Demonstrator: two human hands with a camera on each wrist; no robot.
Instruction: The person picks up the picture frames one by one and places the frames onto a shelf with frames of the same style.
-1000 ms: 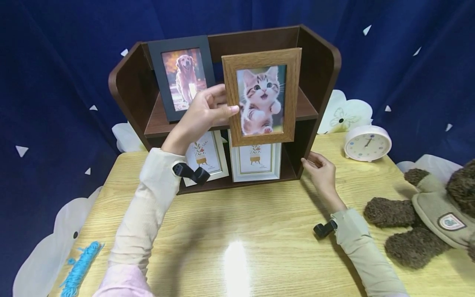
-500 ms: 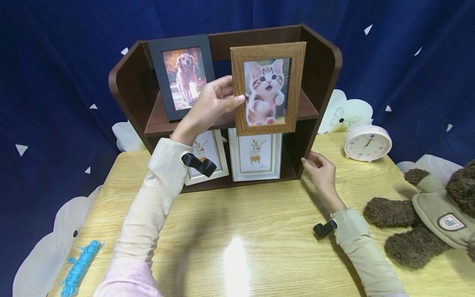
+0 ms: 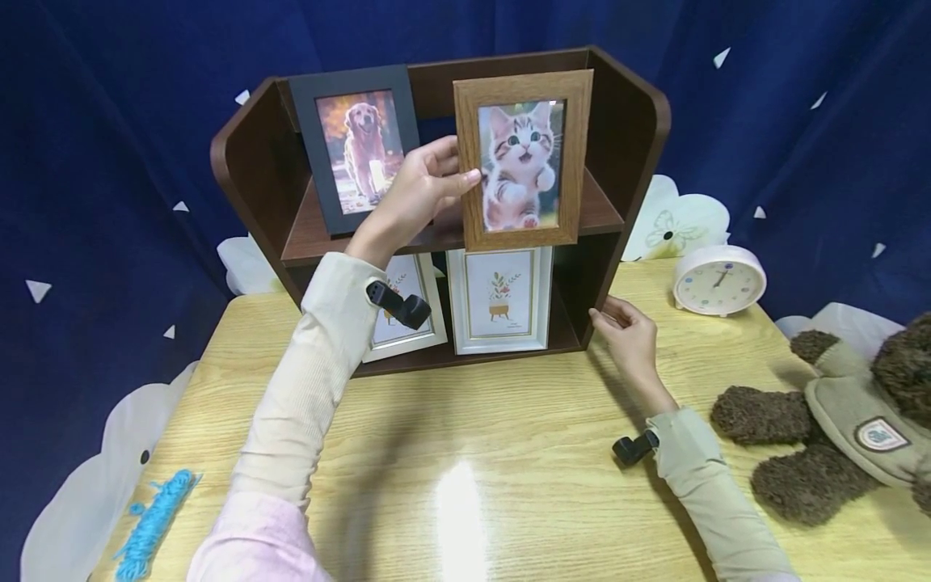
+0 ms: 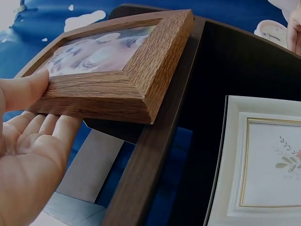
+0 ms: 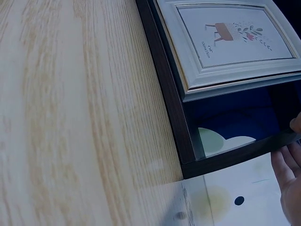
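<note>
My left hand (image 3: 425, 190) grips a brown wooden picture frame (image 3: 577, 162) with a kitten photo by its left side, thumb in front and fingers behind. The frame stands upright at the front edge of the upper shelf, its bottom overlapping that edge in the head view. In the left wrist view the thumb lies on the wooden border (image 4: 84, 87). My right hand (image 3: 629, 335) pinches the lower right side panel of the dark brown shelf unit (image 3: 625, 137); the right wrist view shows thumb and fingers on either side of that panel (image 5: 244, 153).
On the upper shelf's left stands a dark frame (image 3: 330, 162) with a dog photo. Below are a cream frame (image 3: 436, 311) and a white frame (image 3: 541, 311). A round clock (image 3: 720, 280) and a teddy bear (image 3: 858, 412) are at right, blue yarn (image 3: 156, 521) at left.
My left hand has raised the kitten frame toward the upper shelf, uncovering more of the white frame below. The right hand keeps its hold on the side panel.
</note>
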